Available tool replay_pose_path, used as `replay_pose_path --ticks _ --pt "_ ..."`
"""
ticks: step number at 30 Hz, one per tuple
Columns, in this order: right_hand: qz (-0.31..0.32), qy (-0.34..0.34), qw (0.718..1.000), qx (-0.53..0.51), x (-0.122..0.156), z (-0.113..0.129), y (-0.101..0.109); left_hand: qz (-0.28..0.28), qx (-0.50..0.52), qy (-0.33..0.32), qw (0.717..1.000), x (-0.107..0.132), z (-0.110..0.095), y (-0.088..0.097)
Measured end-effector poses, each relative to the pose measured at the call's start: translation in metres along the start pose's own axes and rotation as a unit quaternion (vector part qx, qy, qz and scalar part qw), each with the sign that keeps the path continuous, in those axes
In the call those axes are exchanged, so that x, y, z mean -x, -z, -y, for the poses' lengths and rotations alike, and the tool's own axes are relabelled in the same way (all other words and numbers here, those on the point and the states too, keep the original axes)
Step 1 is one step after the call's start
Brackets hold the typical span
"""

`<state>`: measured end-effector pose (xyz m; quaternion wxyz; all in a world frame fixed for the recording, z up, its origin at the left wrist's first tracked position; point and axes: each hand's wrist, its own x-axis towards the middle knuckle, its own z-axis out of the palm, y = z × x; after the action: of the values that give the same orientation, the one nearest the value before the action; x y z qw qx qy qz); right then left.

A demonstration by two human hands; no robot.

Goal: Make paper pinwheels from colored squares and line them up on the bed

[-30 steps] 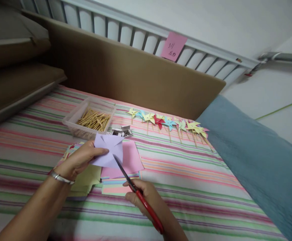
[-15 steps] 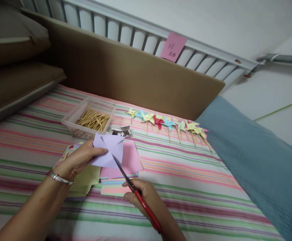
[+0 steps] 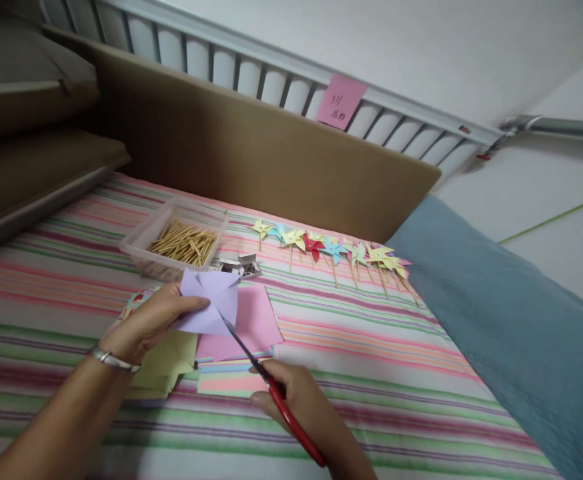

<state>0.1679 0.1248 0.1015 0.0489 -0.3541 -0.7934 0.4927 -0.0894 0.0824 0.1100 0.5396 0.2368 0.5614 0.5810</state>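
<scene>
My left hand (image 3: 154, 320) pinches a lilac paper square (image 3: 210, 300) that has slits cut into it, holding it just above the striped bedsheet (image 3: 371, 347). My right hand (image 3: 301, 407) grips red-handled scissors (image 3: 271, 387). Their blade tips meet the square's lower right edge. Under the square lies a stack of coloured paper sheets (image 3: 251, 327), pink on top. Some yellow-green sheets (image 3: 169, 363) lie beneath my left hand.
A clear plastic box of wooden sticks (image 3: 179, 241) stands behind the paper, with a small box of pins (image 3: 241, 267) beside it. A row of finished paper pinwheels (image 3: 331, 253) lies farther right. Brown cardboard (image 3: 251, 153) lines the rail; a blue blanket (image 3: 511, 327) covers the right.
The view has drifted slightly, so everything sits a little lower and to the left. The scissors have pulled back a touch towards the square's edge. Both hands keep their grip.
</scene>
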Motion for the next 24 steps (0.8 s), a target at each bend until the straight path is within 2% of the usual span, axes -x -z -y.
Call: replay_pose_path --ticks 4,6,11,15,17,19,21,24 --pt "-0.066 0.007 0.995 0.076 0.009 -0.008 0.020 -0.045 0.024 -0.029 0.998 0.001 -0.002 0.001" --pt "-0.100 -0.003 0.989 0.112 0.014 -0.015 0.028 -0.048 0.041 -0.039 0.997 0.000 -0.001 0.001" --pt "-0.130 -0.042 0.977 0.164 0.015 -0.033 0.036 -0.042 0.055 -0.038 0.997 0.001 0.004 -0.002" --pt "-0.263 -0.110 0.942 0.178 0.003 -0.050 0.038 -0.033 0.093 -0.058 0.993 0.009 0.009 -0.011" --pt "-0.305 -0.125 0.930 0.162 0.000 -0.056 0.038 -0.030 0.102 -0.063 0.992 0.018 0.012 -0.016" --pt "-0.322 -0.108 0.931 0.130 0.001 -0.055 0.035 -0.029 0.105 -0.069 0.992 0.030 0.016 -0.022" --pt "-0.319 -0.063 0.942 0.082 0.007 -0.047 0.028 -0.032 0.107 -0.068 0.991 0.045 0.021 -0.027" --pt "-0.273 0.012 0.962 -0.019 0.017 -0.027 0.009 -0.030 0.109 -0.057 0.992 0.066 0.028 -0.038"
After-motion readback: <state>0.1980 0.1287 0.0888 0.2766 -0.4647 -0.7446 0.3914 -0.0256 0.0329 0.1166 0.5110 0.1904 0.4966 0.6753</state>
